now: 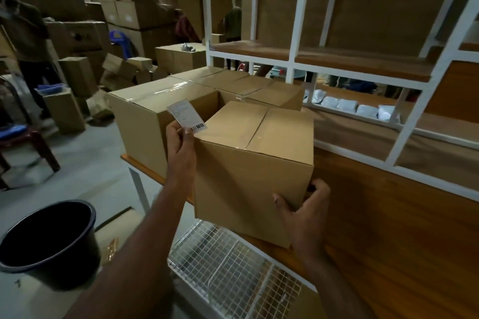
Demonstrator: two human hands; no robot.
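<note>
Left hand (181,147) is pinching a barcoded label (187,113) beside the box's (248,176) top left corner. Right hand (305,215) is gripping the box's lower right edge on the worktop (388,228). The label's print is too small to read.

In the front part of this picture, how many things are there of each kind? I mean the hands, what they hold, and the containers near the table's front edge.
hands: 2 (left hand, right hand)
cardboard box: 1
barcode label: 1
black bucket: 1
wire mesh basket: 1
Total: 6
</note>
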